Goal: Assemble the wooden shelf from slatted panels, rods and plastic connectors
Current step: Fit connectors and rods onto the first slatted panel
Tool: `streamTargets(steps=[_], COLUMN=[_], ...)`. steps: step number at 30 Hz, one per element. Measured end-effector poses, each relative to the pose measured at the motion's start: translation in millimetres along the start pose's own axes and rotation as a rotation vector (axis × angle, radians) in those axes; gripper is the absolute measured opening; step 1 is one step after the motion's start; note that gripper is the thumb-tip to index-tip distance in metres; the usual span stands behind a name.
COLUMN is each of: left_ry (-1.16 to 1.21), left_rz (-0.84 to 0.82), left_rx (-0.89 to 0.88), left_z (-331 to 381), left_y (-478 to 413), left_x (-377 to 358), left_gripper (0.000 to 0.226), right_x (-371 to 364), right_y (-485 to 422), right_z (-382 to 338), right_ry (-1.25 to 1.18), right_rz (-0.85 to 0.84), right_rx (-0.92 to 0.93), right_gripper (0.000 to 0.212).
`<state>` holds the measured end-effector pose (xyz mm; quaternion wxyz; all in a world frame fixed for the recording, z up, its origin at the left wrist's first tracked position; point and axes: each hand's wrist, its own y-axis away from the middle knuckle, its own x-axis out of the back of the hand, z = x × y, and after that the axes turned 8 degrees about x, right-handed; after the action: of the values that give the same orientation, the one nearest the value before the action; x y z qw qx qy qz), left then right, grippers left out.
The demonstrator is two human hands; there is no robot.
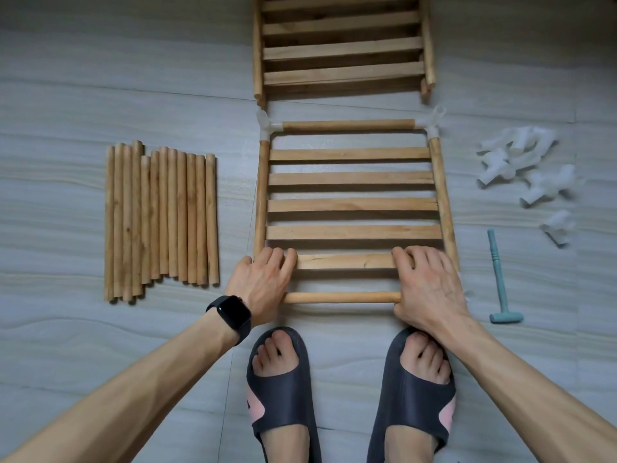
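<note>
- Slatted panel (350, 204): lies flat on the grey floor (100, 78), straight ahead of the person's feet, with 5 slats running crosswise between 2 side rails.
- Far rod (347, 125): closes the far end of the panel, joined to the rails by 2 white plastic corner connectors (267, 123).
- Near rod (340, 297): lies across the near end of the panel, and both of its ends run in under the hands.
- Left hand (260, 282): covers the near left corner, with its fingers curled over the nearest slat in a grip on the panel. The corner joint beneath it is hidden.
- Right hand (424, 285): grasps the near right corner the same way, fingers bent over the nearest slat and thumb beside the rod's end.
- Loose rods (160, 218): 12 of them lie side by side on the floor, to the left of the panel.
- Loose connectors (521, 162): a scattered white pile to the right, apart from the panel.
- Hammer (499, 275): small and teal, lying just nearer than that pile with its head toward the person.
- Stacked panels (340, 48): more slatted pieces lie just beyond the far rod.
- Watch (233, 312): black, on the left wrist.
- Slippers (283, 396): dark, open-toed, 1 on each foot.
</note>
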<state>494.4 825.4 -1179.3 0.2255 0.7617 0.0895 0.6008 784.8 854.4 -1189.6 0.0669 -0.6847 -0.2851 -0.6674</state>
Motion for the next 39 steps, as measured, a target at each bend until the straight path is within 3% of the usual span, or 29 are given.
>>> streamTargets(steps=[15, 22, 27, 34, 39], left_ry=[0.056, 0.118, 0.206, 0.117, 0.033], left_rz=[0.01, -0.018, -0.05, -0.055, -0.033], left_rx=[-0.01, 0.019, -0.01, 0.021, 0.05], left_z=[8.6, 6.1, 3.4, 0.2, 4.3], left_y=[-0.4, 1.0, 4.1, 4.9, 7.8], left_x=[-9.5, -11.8, -9.5, -6.4, 6.2], left_gripper=[0.074, 0.086, 0.096, 0.1, 0.073], right_x=[-4.4, -8.4, -8.0, -5.0, -6.5], right_y=[0.7, 3.4, 3.1, 6.4, 11.8], right_z=[-2.9, -5.9, -4.0, -7.7, -13.9], right_ry=[0.002, -0.07, -0.113, -0.087, -0.027], right_rz=[-0.078, -0.034, -0.1, -0.114, -0.002], right_rx=[-0.025, -0.059, -0.058, -0.036, -0.011], right_gripper=[0.058, 0.072, 0.08, 0.09, 0.078])
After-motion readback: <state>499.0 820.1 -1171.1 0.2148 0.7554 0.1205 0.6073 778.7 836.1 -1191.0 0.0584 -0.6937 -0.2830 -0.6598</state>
